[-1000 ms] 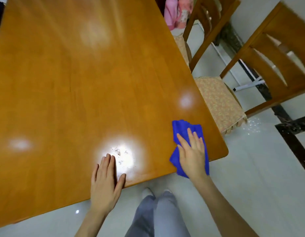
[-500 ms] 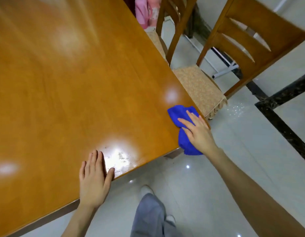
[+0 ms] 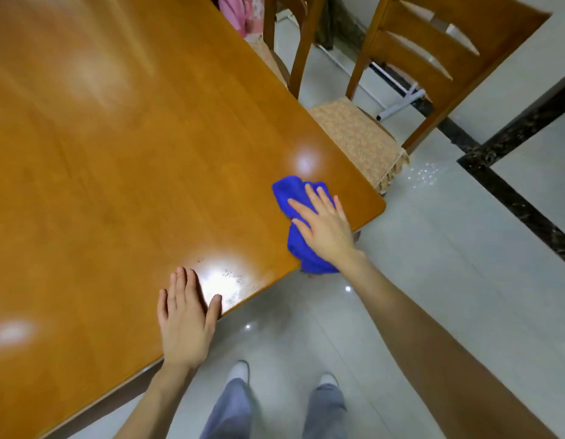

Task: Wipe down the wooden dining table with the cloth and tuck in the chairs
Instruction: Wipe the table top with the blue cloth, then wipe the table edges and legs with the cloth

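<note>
Right hand [image 3: 327, 228] flat, fingers spread, pressed on blue cloth [image 3: 295, 217] at near right corner of wooden tabletop [image 3: 122, 147]; not clenched. Cloth crumpled, far part on the wood, near part overhanging the near edge. Compared with half a second earlier: cloth and right hand further in from the right edge, more bare wood visible to their right. Left hand [image 3: 184, 321] flat and open, palm down on near edge, holding nothing, thumb at the rim; placement unchanged, beside bright glare patch with faint specks. Hands well apart. Nearer chair [image 3: 433, 58] at right side, patterned seat cushion [image 3: 357, 137] partly under the tabletop; second chair [image 3: 294, 36] farther along. Trouser legs and white shoes on pale tiled floor [image 3: 449, 280] below.
</note>
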